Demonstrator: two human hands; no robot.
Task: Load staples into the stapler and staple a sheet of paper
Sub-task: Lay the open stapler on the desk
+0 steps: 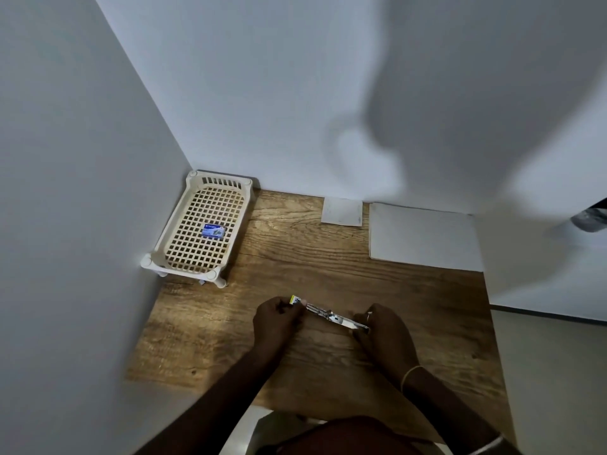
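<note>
**Here: stapler held stretched between both hands at lower centre**

Low in the middle of the frame, the stapler [331, 316] is held above the wooden table [295, 251], swung out long and thin, its metal length slanting down to the right. The left hand [277, 318] pinches its upper-left end, where a small yellow label [295, 300] pokes past the fingertips. The right hand [382, 330] has its fingers curled round the lower-right end. At left of centre, in the wall corner, a cream lattice basket [190, 251] holds a small blue staple box [214, 231]. To the right of centre a white sheet of paper [423, 238] lies flat against the back wall, with a smaller square slip [341, 211] just beside it.
</note>
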